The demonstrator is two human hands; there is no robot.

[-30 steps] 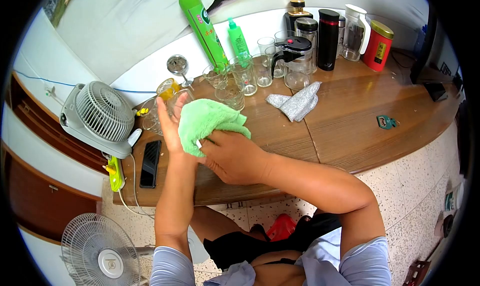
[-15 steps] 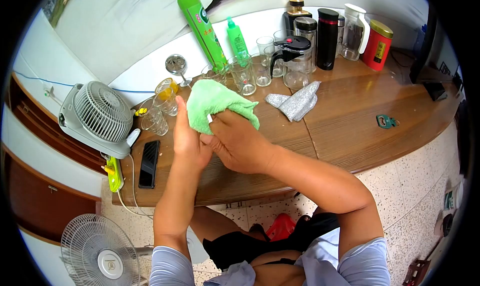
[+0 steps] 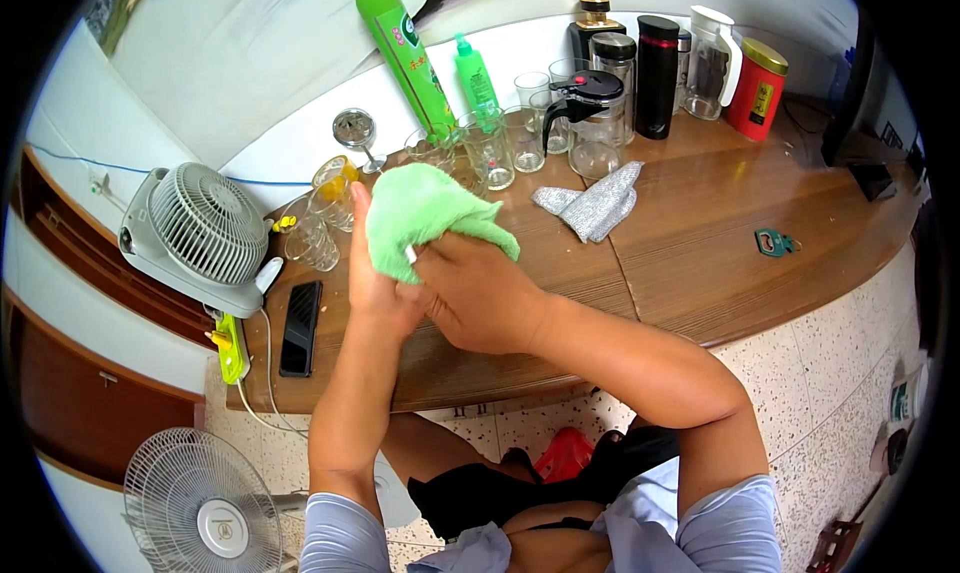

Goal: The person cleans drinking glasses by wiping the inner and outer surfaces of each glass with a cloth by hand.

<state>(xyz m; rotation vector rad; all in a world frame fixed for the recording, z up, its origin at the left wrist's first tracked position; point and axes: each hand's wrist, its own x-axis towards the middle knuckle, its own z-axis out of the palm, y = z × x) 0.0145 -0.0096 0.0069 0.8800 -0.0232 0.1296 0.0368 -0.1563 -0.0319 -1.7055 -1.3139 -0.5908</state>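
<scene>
A fluffy light-green cloth is bunched up over the table, bulging as if over something hidden. My right hand is closed on its lower side, fingers curled into the folds. On the other side, my left hand supports the bundle with its thumb up along the edge; its fingers are behind the cloth, so whatever they hold cannot be made out. Just beyond stand several clear drinking glasses. Closest to my left thumb are more glasses and a stemmed metal-looking cup.
A grey cloth lies right of my hands, near a glass teapot. Behind are a black flask, a white-handled pitcher and a red tin. On the left sit a small fan and a phone.
The green cloth has turned and shifted slightly left between my hands. My right hand has moved a little down and left, still gripping it. The table items look unchanged.
</scene>
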